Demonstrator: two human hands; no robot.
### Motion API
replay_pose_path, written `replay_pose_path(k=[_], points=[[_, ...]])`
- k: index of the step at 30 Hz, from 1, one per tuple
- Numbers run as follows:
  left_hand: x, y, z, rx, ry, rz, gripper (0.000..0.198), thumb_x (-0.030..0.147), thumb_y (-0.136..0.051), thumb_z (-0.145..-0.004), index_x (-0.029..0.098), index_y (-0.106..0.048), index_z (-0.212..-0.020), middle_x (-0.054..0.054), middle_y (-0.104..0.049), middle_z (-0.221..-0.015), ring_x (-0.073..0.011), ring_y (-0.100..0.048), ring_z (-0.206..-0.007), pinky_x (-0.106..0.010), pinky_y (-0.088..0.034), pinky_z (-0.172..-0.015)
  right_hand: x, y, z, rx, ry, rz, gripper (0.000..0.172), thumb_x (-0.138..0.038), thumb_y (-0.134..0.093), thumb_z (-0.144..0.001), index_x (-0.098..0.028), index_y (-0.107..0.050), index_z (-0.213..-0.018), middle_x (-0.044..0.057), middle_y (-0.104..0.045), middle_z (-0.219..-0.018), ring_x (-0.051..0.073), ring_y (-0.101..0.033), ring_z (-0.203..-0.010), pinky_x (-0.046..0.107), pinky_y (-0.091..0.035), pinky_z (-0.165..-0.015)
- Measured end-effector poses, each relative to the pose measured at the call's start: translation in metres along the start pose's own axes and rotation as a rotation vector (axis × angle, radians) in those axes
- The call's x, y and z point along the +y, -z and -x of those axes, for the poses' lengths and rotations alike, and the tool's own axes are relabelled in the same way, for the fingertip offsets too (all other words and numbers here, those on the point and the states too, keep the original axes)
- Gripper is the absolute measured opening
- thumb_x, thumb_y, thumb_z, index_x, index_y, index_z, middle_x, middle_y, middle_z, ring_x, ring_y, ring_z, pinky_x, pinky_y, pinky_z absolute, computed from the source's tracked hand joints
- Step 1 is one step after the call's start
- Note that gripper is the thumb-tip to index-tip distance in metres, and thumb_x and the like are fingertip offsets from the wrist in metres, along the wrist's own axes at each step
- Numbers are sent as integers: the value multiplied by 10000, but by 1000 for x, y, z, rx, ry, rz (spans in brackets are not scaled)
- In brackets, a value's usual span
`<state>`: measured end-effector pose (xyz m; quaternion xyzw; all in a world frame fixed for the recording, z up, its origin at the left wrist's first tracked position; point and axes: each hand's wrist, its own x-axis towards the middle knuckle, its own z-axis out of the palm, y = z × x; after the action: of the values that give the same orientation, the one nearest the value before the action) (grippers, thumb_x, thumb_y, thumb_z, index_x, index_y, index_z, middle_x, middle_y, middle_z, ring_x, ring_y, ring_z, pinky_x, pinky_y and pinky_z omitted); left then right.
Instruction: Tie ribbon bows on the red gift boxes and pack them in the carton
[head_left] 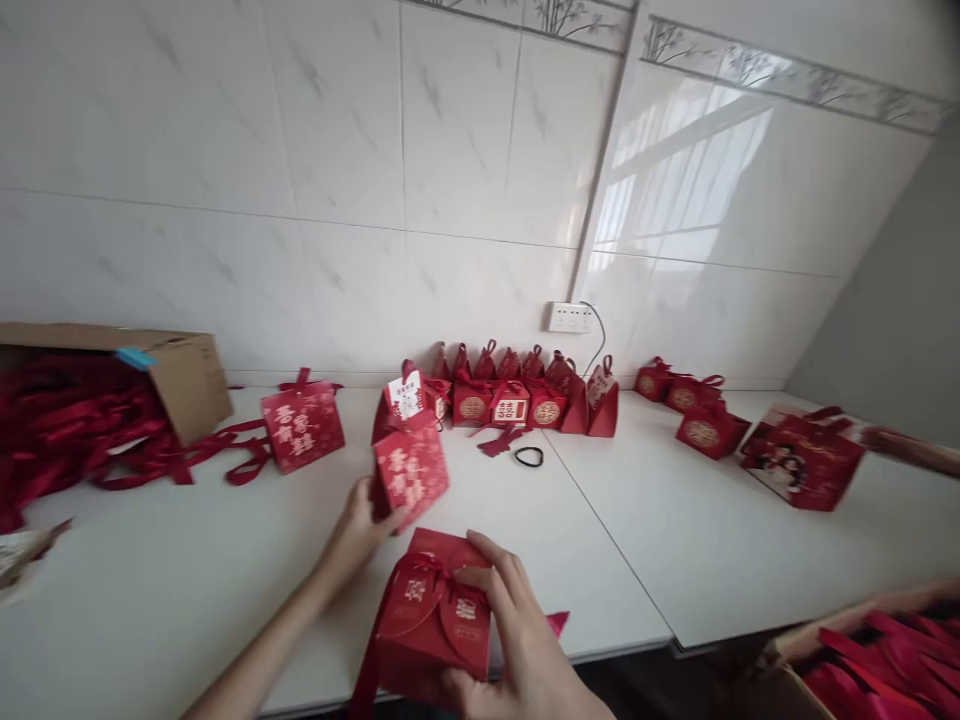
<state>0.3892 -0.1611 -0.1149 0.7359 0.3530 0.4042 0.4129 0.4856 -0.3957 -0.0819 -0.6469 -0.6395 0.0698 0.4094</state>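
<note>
My right hand grips a red gift box near the front edge of the table; a thin red ribbon bow crosses its top flaps, and a ribbon end hangs down at its left. Farther in, my left hand has its fingers on the lower left of another red gift box with pale lettering on a pinkish face. Its thumb shows in front, while the other fingers are partly hidden behind the box. Just left stands a similar lettered gift box with a ribbon on top.
Several red gift boxes line the tiled wall, with more boxes at right. A black loop lies mid-table. A cardboard box spills red ribbons at left. Another carton of ribbons is at lower right. A socket strip is on the wall.
</note>
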Motion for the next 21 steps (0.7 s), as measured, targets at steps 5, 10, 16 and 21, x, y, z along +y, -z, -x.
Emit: replay_pose_path(k=[5,10,16,21], points=[[32,-16,19,-343,77,241,636,366,-704,-647,155,-470,-1199,-183,-533,-1271,-288,-558,-1136,-387,-492,-896,-2,-21,-5,38,-3,48,554,-347,-654,-693,-166,-476,-1185,184,-352,-1387,358,-392,-1240,483,-415,-966],[37,-5,15,-391,277,442,649,416,-656,-719,240,-423,-1298,-129,-427,-1409,-257,-448,-1274,-352,-461,-963,5,-20,-10,38,-17,-16,783,-479,-645,-739,-180,-294,-1371,190,-236,-1465,366,-271,-1338,515,-350,-1030],[29,4,11,-294,425,610,342,413,-614,-708,158,-616,-935,-148,-642,-1142,-267,-610,-1071,-362,-487,-912,74,20,-49,328,-332,-99,854,-502,-571,-777,-186,-98,-1414,199,-248,-1439,319,-240,-1360,514,-345,-1026],[38,0,18,-252,375,483,320,436,-647,-627,152,-627,-774,-96,-699,-913,-243,-654,-896,-317,-501,-810,90,13,-69,19,-264,-304,815,-373,-611,-754,-166,-152,-1394,156,-500,-1276,244,-544,-1132,416,-451,-935]])
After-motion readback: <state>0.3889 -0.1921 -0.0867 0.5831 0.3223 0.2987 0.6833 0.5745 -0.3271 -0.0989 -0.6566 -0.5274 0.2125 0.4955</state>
